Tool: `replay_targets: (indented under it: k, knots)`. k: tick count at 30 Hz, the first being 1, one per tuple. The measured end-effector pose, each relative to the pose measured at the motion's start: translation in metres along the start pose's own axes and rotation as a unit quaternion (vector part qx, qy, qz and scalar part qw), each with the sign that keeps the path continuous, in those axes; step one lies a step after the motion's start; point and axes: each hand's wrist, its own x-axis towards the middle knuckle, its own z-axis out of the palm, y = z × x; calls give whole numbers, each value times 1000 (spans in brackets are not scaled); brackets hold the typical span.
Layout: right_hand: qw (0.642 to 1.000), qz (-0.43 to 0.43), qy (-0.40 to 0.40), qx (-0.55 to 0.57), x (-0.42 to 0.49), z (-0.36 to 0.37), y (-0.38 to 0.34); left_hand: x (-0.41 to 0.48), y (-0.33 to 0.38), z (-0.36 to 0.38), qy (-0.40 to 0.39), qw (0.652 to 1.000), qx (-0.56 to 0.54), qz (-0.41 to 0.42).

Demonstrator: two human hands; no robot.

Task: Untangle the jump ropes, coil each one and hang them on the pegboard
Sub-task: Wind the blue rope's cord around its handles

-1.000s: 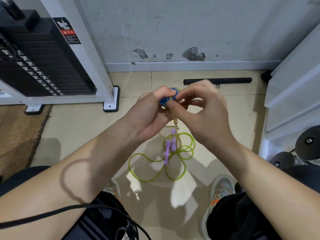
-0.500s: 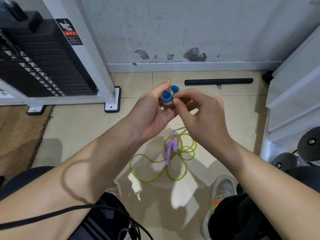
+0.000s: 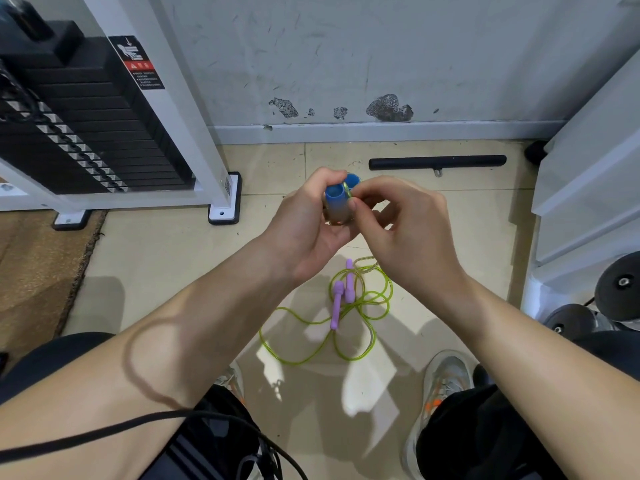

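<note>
My left hand grips two blue-capped jump-rope handles upright, held together above the floor. My right hand pinches a thin strand of rope beside the handle tops. A braided tan rope shows just below my right hand, above the floor. Underneath, a green rope with two purple handles lies in loose loops on the tiles between my feet. No pegboard is in sight.
A weight-stack machine with a white frame stands at the left, its foot on the tiles. A black bar lies by the wall. White shelving and dumbbells are at the right; a brown mat lies at the left.
The blue handles have tipped more upright in my left hand. My right fingers have shifted along the rope by the handle tops. The green rope has not moved.
</note>
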Motion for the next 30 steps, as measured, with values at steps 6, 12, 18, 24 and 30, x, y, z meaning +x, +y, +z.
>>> replay_targets:
  k: [6, 12, 18, 24, 30]
  knots:
    - [999, -12, 14, -28, -3, 3, 1, 4, -2, 1, 14, 1000, 17, 6]
    - [997, -56, 10, -43, -3, 0, 4, -2, -3, 6, -11, 1000, -14, -4]
    - [996, -81, 23, -27, -2, -3, 3, -7, 6, 10, -70, 996, -39, -27]
    - [995, -97, 14, -15, 1, -6, 4, -9, 10, 12, -79, 995, -52, -32]
    - [977, -166, -30, -131, 6, -2, 9, 0, 7, 5, -46, 998, -39, -30]
